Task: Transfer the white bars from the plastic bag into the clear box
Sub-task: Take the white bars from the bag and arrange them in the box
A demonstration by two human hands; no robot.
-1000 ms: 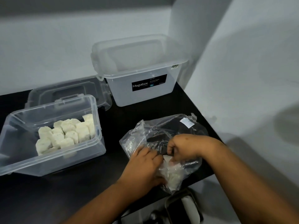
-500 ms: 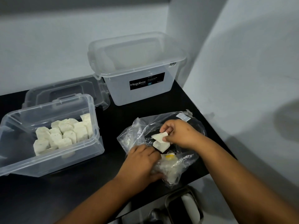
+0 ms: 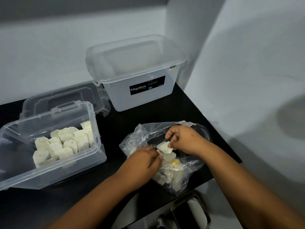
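A crumpled clear plastic bag (image 3: 140,142) lies on the black table near its right edge, with white bars still inside its lower end. My right hand (image 3: 183,139) pinches a white bar (image 3: 165,147) over the bag's mouth. Just below it sits a second white bar (image 3: 168,157), touched by the fingertips of my left hand (image 3: 143,160), which rests on the bag. At the left stands the open clear box (image 3: 97,146), holding several white bars (image 3: 62,144) packed in rows.
A lidded Megabox container (image 3: 137,76) stands at the back against the wall. A clear lid (image 3: 66,100) lies behind the open box. The black table (image 3: 99,199) ends close to the bag on the right. A dark framed object (image 3: 191,212) sits below the table's front edge.
My right hand drew white bars out of the bag and lifted them toward its mouth. My left hand stayed on the bag, its fingers now reaching the lower bar.
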